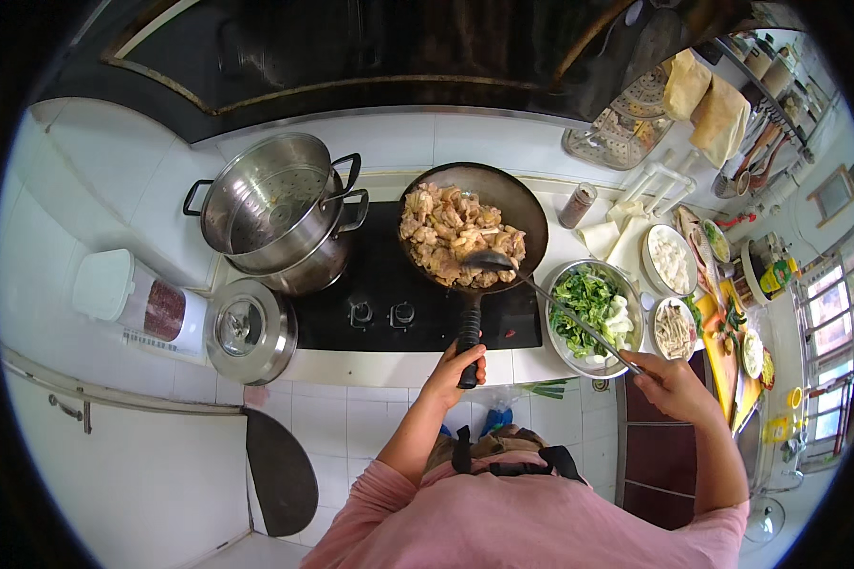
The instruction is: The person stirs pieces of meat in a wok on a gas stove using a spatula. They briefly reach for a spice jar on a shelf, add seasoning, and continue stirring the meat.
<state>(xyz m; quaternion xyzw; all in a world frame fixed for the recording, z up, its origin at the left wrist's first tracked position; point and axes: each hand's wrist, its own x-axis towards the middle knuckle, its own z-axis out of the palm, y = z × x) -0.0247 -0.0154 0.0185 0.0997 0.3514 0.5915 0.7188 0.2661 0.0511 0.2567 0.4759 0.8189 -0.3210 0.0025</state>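
My left hand is closed around the black wrapped handle of a wok on the black cooktop. Browned chunks of meat fill the wok's left and lower part. My right hand grips the far end of a long metal ladle, whose dark bowl rests on the meat at the lower right. Beneath the ladle's shaft stands a steel basin of chopped leafy greens, with pale stalk pieces on its right side.
A stacked steel steamer pot stands left, its lid nearby. Right are a spice jar, bowls of white pieces and sliced mushrooms, and a yellow cutting board with a knife. The range hood overhangs the cooktop.
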